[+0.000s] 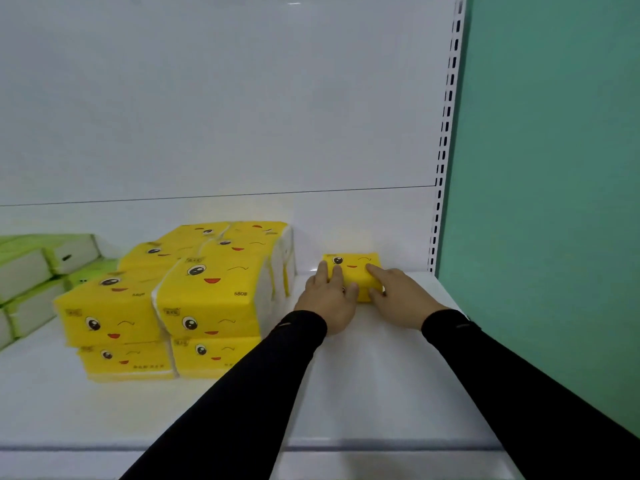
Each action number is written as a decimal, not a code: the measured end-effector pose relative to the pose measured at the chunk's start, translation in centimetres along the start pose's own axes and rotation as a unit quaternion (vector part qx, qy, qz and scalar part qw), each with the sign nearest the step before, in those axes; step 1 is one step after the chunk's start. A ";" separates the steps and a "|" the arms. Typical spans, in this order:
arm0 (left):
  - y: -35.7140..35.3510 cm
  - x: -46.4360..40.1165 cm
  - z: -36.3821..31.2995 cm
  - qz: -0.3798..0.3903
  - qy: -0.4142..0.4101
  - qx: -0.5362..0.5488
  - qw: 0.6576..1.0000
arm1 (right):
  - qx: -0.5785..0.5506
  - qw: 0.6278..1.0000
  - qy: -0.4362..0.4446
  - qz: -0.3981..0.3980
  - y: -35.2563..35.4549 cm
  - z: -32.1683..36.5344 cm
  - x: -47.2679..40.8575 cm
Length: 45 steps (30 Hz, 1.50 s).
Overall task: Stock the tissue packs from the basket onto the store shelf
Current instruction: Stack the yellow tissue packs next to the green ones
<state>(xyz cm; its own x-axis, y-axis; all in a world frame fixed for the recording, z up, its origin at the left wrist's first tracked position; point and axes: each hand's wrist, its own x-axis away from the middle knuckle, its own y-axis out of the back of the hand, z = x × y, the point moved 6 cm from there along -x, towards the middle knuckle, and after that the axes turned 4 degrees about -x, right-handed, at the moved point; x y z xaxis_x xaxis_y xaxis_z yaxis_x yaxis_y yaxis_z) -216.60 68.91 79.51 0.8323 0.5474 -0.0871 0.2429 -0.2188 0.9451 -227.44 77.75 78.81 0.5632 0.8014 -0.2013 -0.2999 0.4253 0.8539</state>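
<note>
A yellow tissue pack [354, 268] with a cartoon face lies on the white store shelf [363, 375], close to the back panel and right of the stacks. My left hand [329, 299] rests on its left side with fingers laid over the top. My right hand [398, 292] touches its right side, fingers stretched along the top edge. Left of them stand several yellow tissue packs [207, 289] stacked two high in rows. The basket is out of view.
Green tissue packs [34, 271] are stacked at the far left of the shelf. A slotted white upright [445, 133] and a green wall [554, 168] bound the shelf on the right. The shelf's front lip [346, 445] runs below my forearms.
</note>
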 end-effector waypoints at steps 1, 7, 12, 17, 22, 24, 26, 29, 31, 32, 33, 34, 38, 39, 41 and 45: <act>-0.2 -0.8 0.0 0.000 0.008 -0.002 1.000 | -0.002 1.000 0.002 0.001 -0.1 -0.3 -0.7; -0.3 -3.4 0.5 -0.005 0.035 -0.002 0.999 | -0.020 1.000 0.001 0.009 -0.9 -1.1 -3.4; 0.3 -4.2 0.6 -0.005 0.046 -0.024 0.999 | -0.026 1.000 -0.001 0.003 -1.5 -1.5 -4.2; 5.4 -3.4 -1.0 -0.058 0.001 -0.065 0.996 | -0.027 1.000 -0.010 -0.005 -1.7 -1.1 -4.3; 13.3 -1.4 0.5 -0.064 0.043 -0.132 0.988 | -0.019 1.000 -0.021 0.009 -2.3 0.7 -4.4; 15.4 -0.1 2.4 -0.044 0.076 -0.161 0.983 | -0.021 1.000 -0.015 0.015 -2.8 1.7 -4.5; 16.0 1.2 4.7 -0.003 0.103 -0.189 0.977 | -0.027 0.999 -0.012 0.021 -3.3 2.5 -4.6; 15.0 3.0 7.7 0.052 0.132 -0.182 0.973 | -0.037 0.999 -0.010 0.030 -3.9 3.5 -4.8; 14.4 3.4 9.2 0.048 0.134 -0.136 0.980 | -0.043 0.998 -0.015 0.031 -4.1 3.8 -5.0; 14.4 3.4 9.7 0.038 0.134 -0.118 0.983 | -0.045 0.998 -0.017 0.031 -4.2 3.9 -5.0; 14.3 3.4 10.0 0.030 0.132 -0.109 0.985 | -0.046 0.998 -0.020 0.031 -4.2 4.0 -5.1; 14.1 3.4 10.2 0.025 0.129 -0.110 0.985 | -0.045 0.998 -0.022 0.032 -4.2 4.0 -5.1; 13.8 3.4 10.3 0.003 0.126 -0.120 0.985 | -0.042 0.998 -0.026 0.037 -4.0 4.3 -4.8; 13.8 3.4 10.3 0.002 0.127 -0.119 0.985 | -0.042 0.998 -0.025 0.037 -4.0 4.3 -4.7; 13.9 3.5 10.3 0.004 0.124 -0.114 0.986 | -0.044 0.998 -0.024 0.030 -3.8 4.4 -4.3; 14.8 4.5 9.6 -0.003 0.108 -0.104 0.989 | -0.062 0.998 -0.017 -0.002 -2.6 5.0 -2.6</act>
<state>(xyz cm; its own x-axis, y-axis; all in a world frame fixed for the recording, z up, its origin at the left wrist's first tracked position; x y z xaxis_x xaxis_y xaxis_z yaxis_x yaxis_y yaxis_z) -204.50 60.40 90.04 0.6992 0.7135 -0.0455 0.1214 -0.0558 0.9910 -224.25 72.47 79.52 0.5901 0.7856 -0.1861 -0.3890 0.4787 0.7871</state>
